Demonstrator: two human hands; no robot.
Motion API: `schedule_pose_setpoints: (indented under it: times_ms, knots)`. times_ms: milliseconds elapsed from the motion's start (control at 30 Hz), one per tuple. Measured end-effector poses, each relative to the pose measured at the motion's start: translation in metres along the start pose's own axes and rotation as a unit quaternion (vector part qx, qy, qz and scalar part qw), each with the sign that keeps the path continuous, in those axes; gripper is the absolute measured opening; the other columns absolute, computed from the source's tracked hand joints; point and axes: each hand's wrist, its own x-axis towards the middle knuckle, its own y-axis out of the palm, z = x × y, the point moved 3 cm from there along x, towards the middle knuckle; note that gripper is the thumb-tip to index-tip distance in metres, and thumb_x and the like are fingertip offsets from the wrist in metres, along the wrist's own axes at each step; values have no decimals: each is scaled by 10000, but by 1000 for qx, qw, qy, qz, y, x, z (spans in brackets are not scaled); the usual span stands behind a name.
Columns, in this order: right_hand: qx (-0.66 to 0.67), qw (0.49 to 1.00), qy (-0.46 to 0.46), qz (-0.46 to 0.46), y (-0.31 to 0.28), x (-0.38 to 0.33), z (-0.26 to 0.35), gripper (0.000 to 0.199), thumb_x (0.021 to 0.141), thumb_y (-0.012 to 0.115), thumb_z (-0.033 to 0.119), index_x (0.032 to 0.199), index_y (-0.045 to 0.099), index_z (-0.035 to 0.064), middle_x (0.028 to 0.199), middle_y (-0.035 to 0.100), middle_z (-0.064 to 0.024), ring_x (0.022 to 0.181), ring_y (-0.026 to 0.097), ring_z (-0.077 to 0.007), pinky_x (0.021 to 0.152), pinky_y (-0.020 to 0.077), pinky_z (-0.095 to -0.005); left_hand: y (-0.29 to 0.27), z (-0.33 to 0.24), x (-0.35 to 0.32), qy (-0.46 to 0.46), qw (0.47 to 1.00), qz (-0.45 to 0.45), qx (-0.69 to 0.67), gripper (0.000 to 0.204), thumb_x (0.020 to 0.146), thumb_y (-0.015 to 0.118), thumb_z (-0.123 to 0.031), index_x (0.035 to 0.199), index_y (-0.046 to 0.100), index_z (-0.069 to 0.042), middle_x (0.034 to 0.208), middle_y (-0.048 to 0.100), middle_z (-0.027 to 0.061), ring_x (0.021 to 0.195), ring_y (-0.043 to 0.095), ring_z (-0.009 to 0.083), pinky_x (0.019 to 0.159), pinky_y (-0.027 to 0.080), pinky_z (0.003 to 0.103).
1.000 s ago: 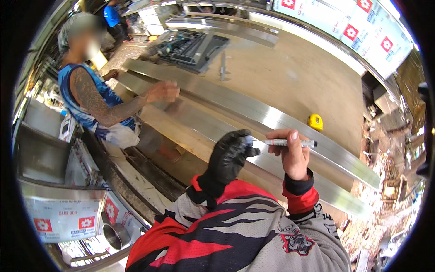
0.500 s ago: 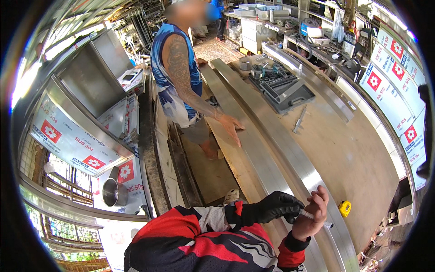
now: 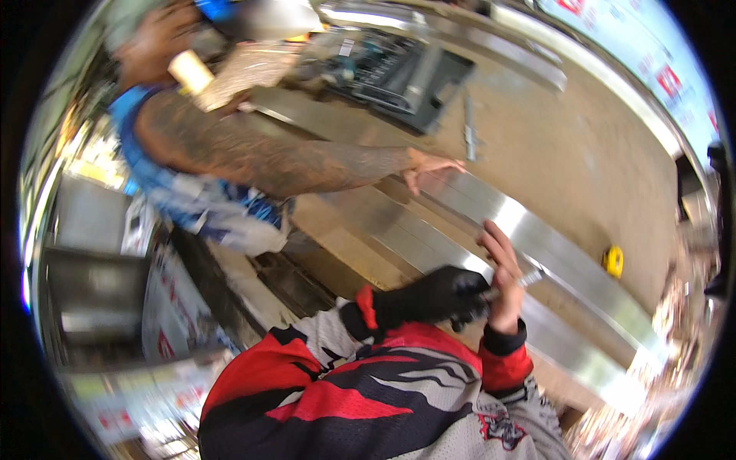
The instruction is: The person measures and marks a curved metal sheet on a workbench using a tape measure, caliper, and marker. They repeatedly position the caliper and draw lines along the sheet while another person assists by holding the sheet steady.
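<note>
Table: broad, tan, smooth flat surface (image 3: 552,153).
Metal strips: two long, shiny, straight-edged lengths (image 3: 491,201), lying on it side by side.
Left hand: black-gloved (image 3: 441,295), fingers curled against the right; whether it grips anything, one cannot tell.
Right hand: bare (image 3: 504,287), fingers raised, grasping the marker.
Marker: slim, whitish, blurred cylinder (image 3: 530,277), protruding rightward above the strips.

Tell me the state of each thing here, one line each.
Marker, held, one end hidden
Right hand, bare, holding the marker
Left hand, gloved, curled, contents hidden
Tool case, open
Metal bars, lying side by side, apart
Tape measure, resting apart from the bars
Caliper, lying flat
Co-worker's hand, outstretched
</note>
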Motion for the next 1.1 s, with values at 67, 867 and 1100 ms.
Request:
schedule_pose_setpoints:
  times_ms: [67, 867, 1100]
  knots:
    - [-20, 997, 68, 19, 21, 20, -25, 775, 1025, 364, 560, 1454, 442, -81, 1475, 450, -239, 1288, 486, -321, 1118, 332, -424, -57, 7, 0, -11, 998, 24, -64, 216, 1006, 569, -218, 1085, 600, -20, 847, 610, 31, 731, 593, 118, 674, 521, 318]
    - [-550, 780, 287, -81, -195, -15, -151, 602, 758, 746, 650, 1025, 775, 111, 1020, 719, -109, 989, 675, -311, 898, 523, -427, -177, 12, 141, 222, 680, -92, 692, 458, 757, 732, -397, 1058, 674, -56, 1074, 665, 125, 1089, 615, 297, 1088, 322, 555]
    - [-552, 775, 295, -88, -192, -20, -147, 650, 723, 764, 675, 1023, 775, 98, 1034, 703, -130, 1047, 655, -312, 938, 511, -423, -190, 14, 142, 61, 711, -44, 699, 430, 795, 718, -411, 1019, 670, -48, 926, 697, 156, 906, 670, 347, 953, 451, 505]
